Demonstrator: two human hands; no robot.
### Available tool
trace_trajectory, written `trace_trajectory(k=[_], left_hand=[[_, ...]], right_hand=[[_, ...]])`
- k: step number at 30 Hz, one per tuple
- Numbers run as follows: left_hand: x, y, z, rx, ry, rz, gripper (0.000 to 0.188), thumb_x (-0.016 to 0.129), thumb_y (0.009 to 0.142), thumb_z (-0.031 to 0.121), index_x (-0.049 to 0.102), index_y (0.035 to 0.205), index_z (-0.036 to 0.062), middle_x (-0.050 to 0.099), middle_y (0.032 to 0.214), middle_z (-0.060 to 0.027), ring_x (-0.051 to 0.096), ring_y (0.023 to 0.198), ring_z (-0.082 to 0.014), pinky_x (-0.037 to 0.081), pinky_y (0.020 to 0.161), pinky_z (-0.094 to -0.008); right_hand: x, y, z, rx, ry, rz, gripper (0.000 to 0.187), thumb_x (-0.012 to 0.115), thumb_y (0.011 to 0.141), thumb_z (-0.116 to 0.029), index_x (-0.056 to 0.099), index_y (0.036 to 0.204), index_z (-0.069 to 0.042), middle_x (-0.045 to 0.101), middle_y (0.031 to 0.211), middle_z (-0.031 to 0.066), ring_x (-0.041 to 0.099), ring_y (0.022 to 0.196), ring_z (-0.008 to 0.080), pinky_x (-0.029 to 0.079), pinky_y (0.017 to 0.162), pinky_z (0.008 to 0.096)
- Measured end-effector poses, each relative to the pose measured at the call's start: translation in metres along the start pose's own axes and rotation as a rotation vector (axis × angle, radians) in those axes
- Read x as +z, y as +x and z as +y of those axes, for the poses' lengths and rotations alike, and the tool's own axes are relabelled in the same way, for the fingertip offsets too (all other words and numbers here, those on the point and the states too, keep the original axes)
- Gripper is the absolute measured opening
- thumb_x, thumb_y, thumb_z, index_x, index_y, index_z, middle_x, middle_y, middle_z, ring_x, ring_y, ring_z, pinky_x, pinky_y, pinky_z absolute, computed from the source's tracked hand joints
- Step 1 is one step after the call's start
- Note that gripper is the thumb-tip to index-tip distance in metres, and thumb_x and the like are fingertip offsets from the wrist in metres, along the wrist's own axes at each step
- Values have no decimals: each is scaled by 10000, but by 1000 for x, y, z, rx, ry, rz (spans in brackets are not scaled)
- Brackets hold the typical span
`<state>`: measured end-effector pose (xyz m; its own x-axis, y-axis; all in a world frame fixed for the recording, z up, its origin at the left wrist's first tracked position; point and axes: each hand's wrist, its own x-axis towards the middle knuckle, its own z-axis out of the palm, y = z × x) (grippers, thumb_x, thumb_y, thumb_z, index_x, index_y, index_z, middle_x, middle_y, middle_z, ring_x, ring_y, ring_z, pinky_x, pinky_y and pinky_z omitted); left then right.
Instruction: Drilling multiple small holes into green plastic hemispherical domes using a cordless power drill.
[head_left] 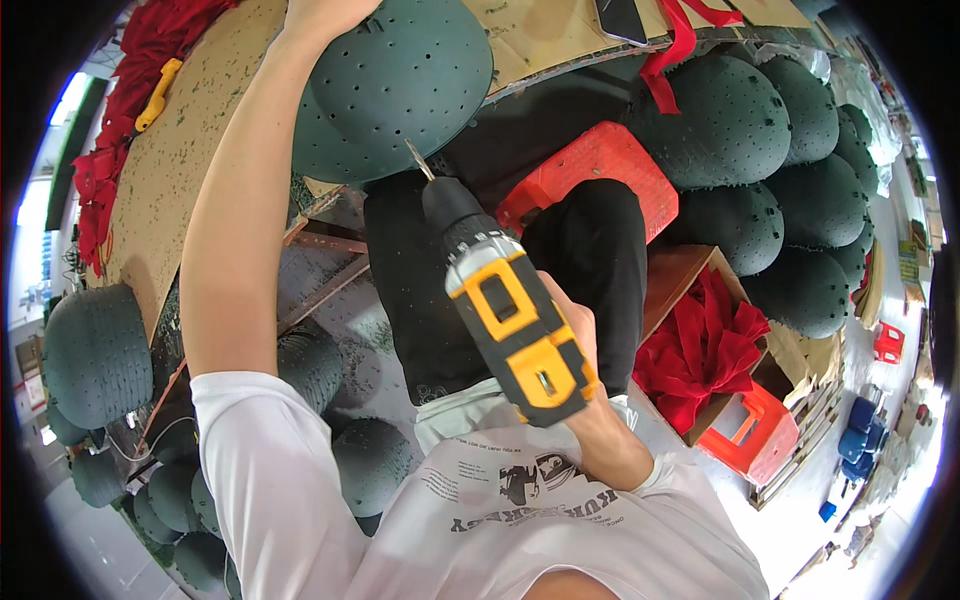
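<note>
While the person in the white printed T-shirt (pixel 420 540) sits bent over the work, the right hand (pixel 578 318) has its fingers wrapped round a yellow-and-black cordless drill (pixel 520 335). Its slim metal bit (pixel 418 160) points at the lower edge of a dark green, hole-dotted dome (pixel 400 90); I cannot tell whether the tip touches. The left hand (pixel 332 12) lies at the dome's top, cut off by the view, so I cannot tell how its fingers are set. The dome overlaps the near edge of a tabletop (pixel 165 200) faced with brown cardboard and sprinkled with dark green crumbs. Farther along it lie a dark flat phone (pixel 622 20), a strip of red ribbon (pixel 682 45), a yellow tool (pixel 158 95) and a heap of red cloth (pixel 95 195).

Beside the right knee is a red plastic stool (pixel 645 185), and past it rise piled dark green domes (pixel 710 120). Near them, red fabric loops (pixel 705 340) spill from a brown cardboard box (pixel 690 272), next to an orange-red stool (pixel 755 440). More green domes (pixel 97 355) crowd the left. Across the pale floor (pixel 745 520) stand blue objects (pixel 858 440) and a small red stool (pixel 888 342).
</note>
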<state>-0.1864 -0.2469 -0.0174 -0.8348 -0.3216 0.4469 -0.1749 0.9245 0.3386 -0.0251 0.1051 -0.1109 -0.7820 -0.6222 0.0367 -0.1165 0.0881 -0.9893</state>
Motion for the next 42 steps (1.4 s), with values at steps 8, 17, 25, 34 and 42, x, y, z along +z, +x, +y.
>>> trace_trajectory(k=[8,17,25,34,42], left_hand=[[-33,-25,4,-60,757,108,466,514,976,429,691,1049,5,696,1043,-183,672,1000,-333,520,857,-441],[-51,-6,-30,-63,786,-324,673,351,1011,607,714,1090,45,717,993,-211,680,990,-406,531,858,-498],[-92,11,-23,-24,685,-273,611,421,1018,554,692,1008,7,716,926,-188,679,927,-398,520,839,-450],[-86,-8,-6,109,652,-304,475,505,988,400,691,983,-37,662,1027,-211,659,915,-371,520,800,-477],[-47,-10,-1,-87,308,-218,381,550,986,338,591,1072,-31,634,1066,-210,615,1011,-319,483,887,-414]], right_hand=[[-46,-11,5,-241,-341,101,738,753,768,23,451,1441,10,678,1193,120,683,1046,176,510,923,271],[-62,-23,36,-237,-211,180,643,779,774,25,506,1355,15,649,1196,124,668,1075,217,514,942,312],[-61,-29,51,43,-109,145,615,807,765,-9,533,1315,-10,645,1182,100,657,1057,220,516,937,313],[-48,-25,45,-161,138,231,289,754,823,18,703,1102,-38,727,1043,80,690,1006,250,522,915,369],[-34,5,23,-220,-188,83,612,764,843,11,487,1386,-39,669,1162,57,660,1038,105,531,897,229]])
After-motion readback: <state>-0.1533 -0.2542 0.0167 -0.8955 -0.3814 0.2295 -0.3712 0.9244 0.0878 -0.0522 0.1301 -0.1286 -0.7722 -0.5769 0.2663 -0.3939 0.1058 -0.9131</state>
